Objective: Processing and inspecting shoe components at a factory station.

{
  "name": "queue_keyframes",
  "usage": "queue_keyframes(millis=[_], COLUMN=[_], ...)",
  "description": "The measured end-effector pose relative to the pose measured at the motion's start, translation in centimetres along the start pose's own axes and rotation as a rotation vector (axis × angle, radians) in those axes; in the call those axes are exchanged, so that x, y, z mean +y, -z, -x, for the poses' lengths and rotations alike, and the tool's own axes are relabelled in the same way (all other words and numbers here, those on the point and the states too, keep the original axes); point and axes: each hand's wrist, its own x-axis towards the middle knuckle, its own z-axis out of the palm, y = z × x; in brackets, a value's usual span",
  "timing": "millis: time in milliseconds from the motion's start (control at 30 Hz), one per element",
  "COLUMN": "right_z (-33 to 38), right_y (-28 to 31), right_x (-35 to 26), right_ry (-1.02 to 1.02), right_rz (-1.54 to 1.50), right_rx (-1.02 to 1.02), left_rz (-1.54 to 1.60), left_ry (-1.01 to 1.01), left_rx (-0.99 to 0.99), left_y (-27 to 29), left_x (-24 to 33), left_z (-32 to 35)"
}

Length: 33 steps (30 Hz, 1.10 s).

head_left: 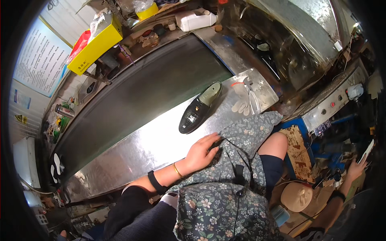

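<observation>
A black, glossy loafer (195, 113) with a small gold ornament and a pale insole lies on the shiny metal ledge (136, 150), its toe towards me. Just below its toe, my left hand (202, 152) rests palm down at the ledge's near edge, over the flowered apron (225, 209). Its fingers are stretched out and hold nothing. Far out to the right, my right hand (356, 168) grips a thin, flat, whitish piece (368, 151), too small here to name. Grey-white work gloves (242, 100) with an orange cuff lie right of the loafer.
A dark conveyor belt (148, 84) runs behind the ledge. Beyond it stand a yellow box (96, 46) and a white plastic jug (196, 20). On the right are a control panel (331, 106) and a round tan seat (296, 197). White sole-shaped pieces (56, 164) sit far left.
</observation>
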Motion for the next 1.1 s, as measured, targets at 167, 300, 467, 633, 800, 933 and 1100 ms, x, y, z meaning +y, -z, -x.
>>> queue_keyframes(millis=[167,300,467,633,800,933,1100], right_z=[11.8,23.9,29.3,25.3,28.4,28.9,23.1], right_y=[9.9,17.9,25.8,23.7,21.3,18.5,11.2], right_x=[-12.9,-25.3,-33.1,-32.4,-30.0,-30.8,-42.6], right_ry=[0.203,0.320,0.705,-0.088,-0.273,-0.859,-0.657], right_rz=[-0.996,-1.181,-1.502,-2.057,-1.967,-2.131,-2.405], right_rx=[0.073,-0.220,-0.547,-1.656,-1.867,-1.646,-1.018], left_rz=[0.662,0.704,1.395,0.345,0.294,-0.241,-0.314], left_ry=[0.142,0.085,0.410,0.208,-0.255,-0.147,0.050], left_rx=[-0.284,-0.244,0.068,-0.326,-0.230,0.362,0.291], left_y=[-2.9,-6.8,-4.0,-0.8,-0.6,2.9,3.0], left_x=[3.3,7.6,8.1,7.3,6.4,-0.4,-5.9], left_z=[-5.2,-11.2,-14.1,-10.6,-5.8,-7.9,-11.2])
